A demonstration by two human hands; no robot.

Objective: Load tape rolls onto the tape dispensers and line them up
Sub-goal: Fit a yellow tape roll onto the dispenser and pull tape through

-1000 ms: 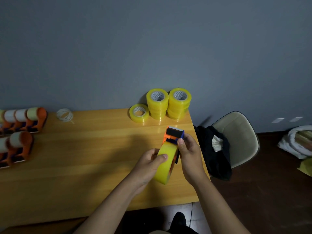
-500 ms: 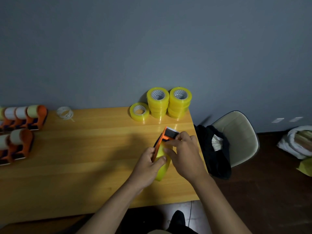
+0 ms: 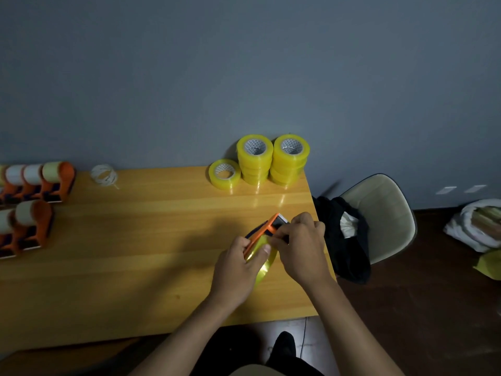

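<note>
At the table's (image 3: 135, 240) left edge stood loaded orange dispensers in two rows: four rolls showed in the back row (image 3: 40, 180) and two in the front row (image 3: 27, 229), both cut off by the frame, so there may have been more. Just right of the back row lay one small clear ring (image 3: 103, 174). Farther right, against the wall, one single roll (image 3: 224, 173) lay flat beside two stacks (image 3: 272, 158) of yellow tape; the count in each stack could not be told. Print marked the cores but was too small to read. Near the table's right edge, the left hand (image 3: 238, 270) gripped the dispenser (image 3: 267, 229) with its yellow roll (image 3: 264, 260), thumb on the tape. The right hand (image 3: 301, 245) pinched at the dispenser's front end. Right of the table stood one chair (image 3: 379, 213) with dark clothes (image 3: 341, 240).
</note>
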